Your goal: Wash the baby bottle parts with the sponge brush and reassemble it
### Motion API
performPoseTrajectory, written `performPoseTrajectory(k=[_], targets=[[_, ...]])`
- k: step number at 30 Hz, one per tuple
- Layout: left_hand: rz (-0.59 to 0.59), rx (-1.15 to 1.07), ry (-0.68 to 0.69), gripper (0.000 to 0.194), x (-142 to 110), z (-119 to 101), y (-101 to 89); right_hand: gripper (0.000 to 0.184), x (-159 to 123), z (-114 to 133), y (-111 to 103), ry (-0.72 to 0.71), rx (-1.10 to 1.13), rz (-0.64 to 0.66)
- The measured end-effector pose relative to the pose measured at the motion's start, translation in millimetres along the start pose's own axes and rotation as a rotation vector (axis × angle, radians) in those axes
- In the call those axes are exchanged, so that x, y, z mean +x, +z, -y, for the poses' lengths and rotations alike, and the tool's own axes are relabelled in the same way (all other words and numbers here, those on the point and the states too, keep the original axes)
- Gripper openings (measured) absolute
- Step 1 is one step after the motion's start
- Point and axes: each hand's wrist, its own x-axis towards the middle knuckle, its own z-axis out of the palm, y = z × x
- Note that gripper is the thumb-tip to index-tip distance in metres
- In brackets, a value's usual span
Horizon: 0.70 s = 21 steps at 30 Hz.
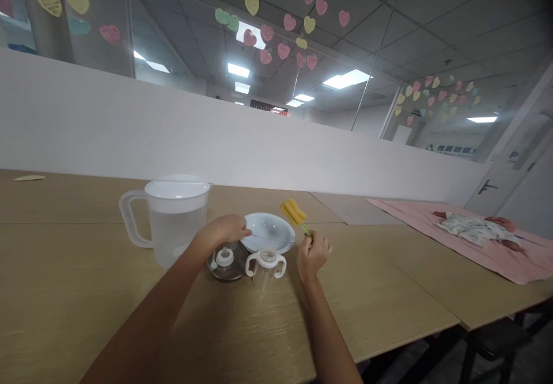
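My right hand (314, 255) is closed around the green handle of a bottle brush with a yellow sponge head (294, 211), held up at the right of a white bowl (273, 246). My left hand (227, 228) is closed at the bowl's left rim, thumb over the edge; its other fingers are partly hidden. In front of the bowl stands a clear baby bottle (264, 277) with two white handles and an uncovered top. Beneath my left hand, a round metal tray (233, 272) carries a white bottle cap with a nipple (224, 256) and a clear piece, partly covered.
A large translucent pitcher (179, 228) with liquid inside stands left of the tray. On the wooden table (367, 297), a pink cloth (401, 214) at the right bears a dressed baby doll (475, 228). A white wall with glass above runs along the back.
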Motion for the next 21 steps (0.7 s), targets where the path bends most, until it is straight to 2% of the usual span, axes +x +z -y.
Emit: performPoseTrajectory(k=[4, 6, 9, 14, 17, 21], targets=[[0.197, -0.152, 0.249, 0.052, -11, -27, -1.6, 0.041, 0, 0, 3, 0.077, 0.119, 0.022], [0.229, -0.128, 0.317, 0.065, -13, -41, 4.0, 0.044, -1, 2, 2, 0.117, 0.151, 0.039], [0.172, -0.001, 0.288, 0.073, -11, -52, 16.9, 0.046, -1, 6, 1, 0.135, 0.122, 0.072], [0.124, 0.036, 0.21, 0.058, -4, -49, 31.5, 0.043, -1, 7, -1, 0.149, 0.147, 0.086], [0.09, -0.054, 0.277, 0.052, -3, -46, 29.1, 0.043, -1, 5, -1, 0.137, 0.156, 0.075], [-0.072, -0.279, 0.399, 0.056, -7, -43, 12.6, 0.042, 1, 1, 1, 0.119, 0.144, 0.046]])
